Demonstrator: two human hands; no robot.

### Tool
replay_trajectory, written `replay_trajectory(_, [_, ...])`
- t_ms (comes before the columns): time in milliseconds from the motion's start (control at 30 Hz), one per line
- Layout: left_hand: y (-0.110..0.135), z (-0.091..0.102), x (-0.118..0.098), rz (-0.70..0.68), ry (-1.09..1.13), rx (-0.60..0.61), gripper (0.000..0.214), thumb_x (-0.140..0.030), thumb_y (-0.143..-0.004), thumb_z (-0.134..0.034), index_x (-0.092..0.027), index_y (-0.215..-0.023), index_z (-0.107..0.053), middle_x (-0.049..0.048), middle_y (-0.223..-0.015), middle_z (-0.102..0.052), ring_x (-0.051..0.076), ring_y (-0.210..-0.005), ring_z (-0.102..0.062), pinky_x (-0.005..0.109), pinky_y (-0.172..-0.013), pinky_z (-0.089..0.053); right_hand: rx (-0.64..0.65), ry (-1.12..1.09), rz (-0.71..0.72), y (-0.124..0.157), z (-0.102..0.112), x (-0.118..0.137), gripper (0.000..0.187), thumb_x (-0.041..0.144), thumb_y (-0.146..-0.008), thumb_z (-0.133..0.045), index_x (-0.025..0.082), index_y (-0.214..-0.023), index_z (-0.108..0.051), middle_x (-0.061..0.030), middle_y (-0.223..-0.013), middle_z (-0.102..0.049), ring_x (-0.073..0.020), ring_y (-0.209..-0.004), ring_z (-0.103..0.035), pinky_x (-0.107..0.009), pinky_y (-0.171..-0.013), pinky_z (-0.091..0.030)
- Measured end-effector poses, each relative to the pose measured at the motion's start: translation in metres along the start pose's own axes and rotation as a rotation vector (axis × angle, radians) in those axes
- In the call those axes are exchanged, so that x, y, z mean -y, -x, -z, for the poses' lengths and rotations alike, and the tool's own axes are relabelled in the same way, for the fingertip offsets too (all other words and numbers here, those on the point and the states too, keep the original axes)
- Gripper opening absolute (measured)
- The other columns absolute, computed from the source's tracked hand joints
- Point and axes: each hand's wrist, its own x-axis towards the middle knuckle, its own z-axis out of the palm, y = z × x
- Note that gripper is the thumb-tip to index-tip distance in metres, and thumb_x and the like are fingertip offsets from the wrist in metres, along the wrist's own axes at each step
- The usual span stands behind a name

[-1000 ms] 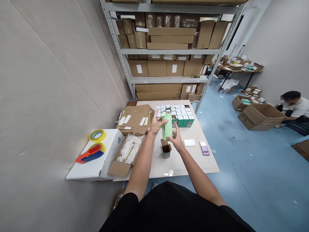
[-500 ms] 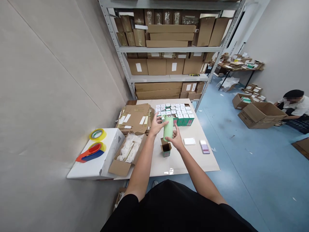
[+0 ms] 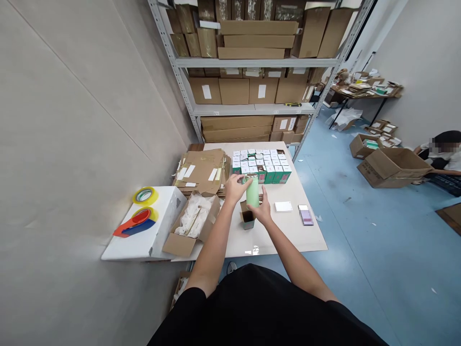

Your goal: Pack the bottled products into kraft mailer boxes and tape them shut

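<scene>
A pale green bottle (image 3: pixel 252 193), probably a drink flask, is held nearly upright between my two hands over the table. My left hand (image 3: pixel 235 187) closes on its upper end near the lid. Lower down, my right hand (image 3: pixel 263 207) grips its side and base, thumb against the front. Just below and left of the bottle stands a small green box (image 3: pixel 248 223) with its brown top flaps open. Behind it sit rows of green boxes (image 3: pixel 276 175) with white tops. Right of my right hand lie a small white box or card stack (image 3: pixel 283 206) and a purple stack (image 3: pixel 306 216).
Flattened cardboard (image 3: pixel 201 168) and an open carton of white wrapping (image 3: pixel 194 216) lie on the left. Tape rolls (image 3: pixel 145 195) and a red-and-blue tape dispenser (image 3: pixel 135 225) rest on a white box (image 3: pixel 158 242). Shelving (image 3: pixel 252 109) stands behind. A person (image 3: pixel 444 149) crouches at far right.
My left hand has shifted from spread fingers beside the bottle's top to a closer grip on it. The bottle stays between my hands. The whole view has tilted slightly down.
</scene>
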Motion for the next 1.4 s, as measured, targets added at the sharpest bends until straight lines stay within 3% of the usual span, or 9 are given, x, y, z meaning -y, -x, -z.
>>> replay_trajectory(167, [0.009,-0.018,-0.013,0.057,-0.133,-0.053,0.071,-0.041,-0.062,-0.097,-0.023,-0.124,-0.067,0.0111,-0.120,-0.066,0.030,-0.107,-0.065,0.041,-0.098,-0.048,-0.143,0.141,0.067,0.005,-0.012,0.009,0.108,0.041,-0.074,-0.080,0.033,-0.165,-0.024,-0.0098,-0.128,-0.057,-0.0337,-0.122,-0.055,-0.052,-0.106,-0.050])
replay_trajectory(333, [0.004,-0.023,-0.013,0.098,-0.079,-0.071,0.071,-0.040,-0.065,-0.094,-0.025,-0.126,-0.061,0.0089,-0.117,-0.068,0.027,-0.105,-0.066,0.038,-0.095,-0.049,-0.190,0.120,0.137,0.006,-0.018,0.010,0.106,0.044,-0.078,-0.080,0.031,-0.166,-0.021,-0.0121,-0.130,-0.055,-0.0339,-0.123,-0.053,-0.054,-0.110,-0.047])
replay_trajectory(467, [-0.009,-0.015,-0.002,0.069,-0.018,-0.039,0.068,-0.035,-0.065,-0.093,-0.023,-0.125,-0.061,0.0044,-0.105,-0.072,0.022,-0.093,-0.069,0.034,-0.089,-0.054,-0.126,0.019,0.155,0.001,-0.013,0.010,0.109,0.042,-0.077,-0.081,0.032,-0.166,-0.018,-0.0096,-0.130,-0.058,-0.0283,-0.114,-0.060,-0.047,-0.099,-0.055])
replay_trajectory(600, [-0.021,-0.009,0.015,0.041,0.064,0.045,0.067,-0.031,-0.067,-0.090,-0.021,-0.127,-0.062,0.0063,-0.110,-0.073,0.020,-0.092,-0.070,0.031,-0.084,-0.057,0.006,-0.066,0.152,-0.008,-0.007,0.001,0.107,0.038,-0.078,-0.078,0.033,-0.165,-0.019,-0.0080,-0.129,-0.062,-0.0256,-0.112,-0.064,-0.042,-0.094,-0.057])
replay_trajectory(800, [-0.021,-0.002,0.050,0.086,0.055,0.199,0.081,-0.022,-0.065,-0.085,-0.021,-0.140,-0.056,0.0073,-0.117,-0.072,0.020,-0.092,-0.071,0.032,-0.083,-0.058,0.084,-0.110,0.011,-0.025,0.002,-0.061,0.087,0.030,-0.076,-0.069,0.028,-0.157,-0.038,-0.0082,-0.126,-0.066,-0.0241,-0.111,-0.067,-0.040,-0.093,-0.056])
replay_trajectory(933, [-0.007,-0.003,0.077,0.084,-0.057,0.230,0.068,-0.020,-0.064,-0.082,-0.020,-0.130,-0.064,0.0054,-0.113,-0.074,0.021,-0.097,-0.070,0.033,-0.088,-0.057,0.072,0.109,-0.321,-0.022,0.003,-0.116,0.050,0.037,-0.076,-0.066,0.024,-0.124,-0.065,-0.0050,-0.109,-0.072,-0.0206,-0.088,-0.069,-0.034,-0.080,-0.056])
replay_trajectory(1100, [0.022,-0.015,0.111,0.078,-0.145,0.255,0.066,-0.019,-0.060,-0.082,-0.021,-0.124,-0.067,0.0065,-0.118,-0.073,0.023,-0.102,-0.070,0.035,-0.093,-0.057,0.190,0.278,-0.498,-0.004,-0.014,-0.155,0.019,0.038,-0.077,-0.072,0.022,-0.088,-0.069,-0.0026,-0.082,-0.074,-0.0201,-0.079,-0.070,-0.027,-0.068,-0.050])
replay_trajectory(1233, [0.045,-0.024,0.128,0.108,-0.158,0.280,0.069,-0.017,-0.060,-0.080,-0.021,-0.127,-0.064,0.0068,-0.124,-0.071,0.023,-0.101,-0.071,0.036,-0.094,-0.057,0.144,0.252,-0.548,0.007,-0.028,-0.171,0.029,0.043,-0.080,-0.068,0.023,-0.063,-0.057,-0.0040,-0.068,-0.070,-0.0203,-0.074,-0.068,-0.025,-0.062,-0.045])
replay_trajectory(1400, [0.062,-0.021,0.130,0.019,-0.218,0.266,0.067,-0.018,-0.062,-0.079,-0.022,-0.127,-0.062,0.0069,-0.127,-0.068,0.023,-0.108,-0.068,0.035,-0.100,-0.055,0.103,0.180,-0.581,0.012,-0.034,-0.181,0.037,0.054,-0.082,-0.065,0.025,-0.063,-0.054,-0.0029,-0.058,-0.066,-0.0195,-0.066,-0.065,-0.025,-0.056,-0.044])
